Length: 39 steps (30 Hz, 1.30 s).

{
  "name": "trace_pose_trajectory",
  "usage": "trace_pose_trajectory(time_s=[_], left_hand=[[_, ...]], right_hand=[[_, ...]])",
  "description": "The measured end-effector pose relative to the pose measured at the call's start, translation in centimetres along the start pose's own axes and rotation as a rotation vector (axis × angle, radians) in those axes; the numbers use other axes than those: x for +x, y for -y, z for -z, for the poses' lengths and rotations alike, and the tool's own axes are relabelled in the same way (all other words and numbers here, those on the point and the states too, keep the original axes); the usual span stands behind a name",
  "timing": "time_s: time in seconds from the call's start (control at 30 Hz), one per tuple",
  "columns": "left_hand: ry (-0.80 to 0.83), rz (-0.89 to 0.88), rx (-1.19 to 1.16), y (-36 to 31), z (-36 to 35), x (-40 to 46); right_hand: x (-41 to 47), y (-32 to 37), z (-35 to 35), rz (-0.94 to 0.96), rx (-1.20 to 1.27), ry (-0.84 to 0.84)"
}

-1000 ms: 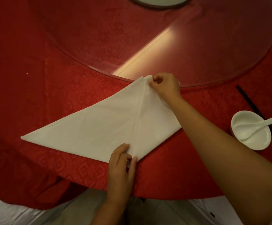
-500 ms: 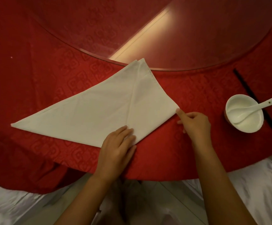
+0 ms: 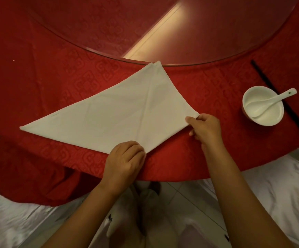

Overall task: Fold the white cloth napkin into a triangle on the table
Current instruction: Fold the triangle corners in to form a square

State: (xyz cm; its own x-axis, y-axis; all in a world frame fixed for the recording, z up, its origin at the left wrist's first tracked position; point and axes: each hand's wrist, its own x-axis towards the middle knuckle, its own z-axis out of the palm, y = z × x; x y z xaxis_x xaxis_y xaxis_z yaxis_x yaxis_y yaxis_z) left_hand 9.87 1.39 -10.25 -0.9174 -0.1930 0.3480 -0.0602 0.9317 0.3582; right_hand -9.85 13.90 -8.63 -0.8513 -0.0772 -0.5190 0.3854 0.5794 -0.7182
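Observation:
The white cloth napkin lies flat on the red tablecloth, folded into a triangle with its right flap turned up to the far tip. A crease runs from that tip to the near corner. My left hand presses down on the near corner with curled fingers. My right hand pinches the napkin's right corner between thumb and fingers.
A white bowl holding a white spoon stands at the right, beside black chopsticks. A glass turntable covers the far part of the table. The table's front edge curves just below my hands.
My right hand let go of the far tip, came down to the right corner and has now closed on it. My left hand stayed on the near corner.

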Motion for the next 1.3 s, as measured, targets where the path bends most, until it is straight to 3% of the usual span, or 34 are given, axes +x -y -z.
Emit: trace_pose_trajectory(time_s=[0.1,0.17,0.23,0.3,0.4,0.5,0.63,1.07,1.3], left_hand=[[0.051,-0.017,-0.041,-1.1,0.3,-1.8],[0.086,-0.011,-0.083,-1.6,0.2,-2.9],[0.127,0.047,-0.097,-1.8,-0.2,-3.1],[0.204,0.124,-0.062,-1.8,-0.7,-2.1],[0.351,0.227,0.070,-1.7,-2.1,-0.2],[0.464,0.277,0.185,-1.6,-3.3,0.0],[0.470,0.273,0.202,-1.4,-3.9,-0.2],[0.453,0.240,0.184,-1.3,-4.0,0.0],[0.456,0.258,0.172,-1.7,-3.5,0.2]], right_hand=[[-2.4,-1.8,2.0,0.012,-0.095,0.023],[-4.0,-3.3,2.9,0.086,-0.205,-0.048],[-4.9,-4.2,2.8,0.282,-0.417,-0.246],[-5.0,-4.0,1.7,0.577,-0.671,-0.297],[-4.1,-3.3,-0.9,0.972,-0.988,-0.056],[-2.4,-3.5,-2.9,1.150,-1.115,0.242],[-0.2,-3.4,-3.5,1.197,-1.169,0.356],[7.4,1.4,-3.4,1.028,-1.117,0.137],[6.1,1.7,-3.4,1.029,-1.079,0.042]])
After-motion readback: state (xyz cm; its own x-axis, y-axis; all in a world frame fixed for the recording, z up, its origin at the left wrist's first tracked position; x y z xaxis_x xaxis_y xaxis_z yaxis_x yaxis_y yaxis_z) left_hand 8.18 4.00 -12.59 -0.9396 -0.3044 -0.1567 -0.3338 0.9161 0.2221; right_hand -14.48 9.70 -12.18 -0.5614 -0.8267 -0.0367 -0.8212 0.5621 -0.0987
